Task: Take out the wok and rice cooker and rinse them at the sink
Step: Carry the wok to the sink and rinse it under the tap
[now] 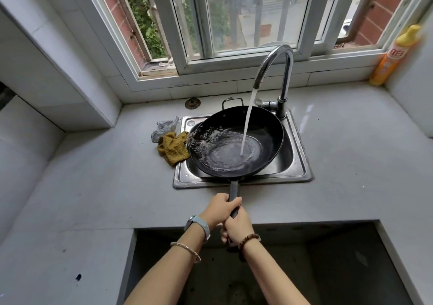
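Note:
A black wok (269, 126) is held over the steel sink (302, 166), tilted down to the left. Water pours from the curved tap (281, 56) into the wok and swirls in it, splashing up its left wall. The wok's long dark handle (233, 191) points toward me. My left hand (219, 208) grips the handle from the left, and my right hand (237, 226) grips it just behind, lower down. A small loop handle shows at the wok's far rim. No rice cooker is in view.
A mustard cloth (173, 147) and a steel scourer (164, 128) lie at the sink's left edge. A round drain cover (192, 103) sits behind them. An orange detergent bottle (393, 56) stands at the far right by the window. A dark rectangular cutout (328, 269) opens in the counter below my arms.

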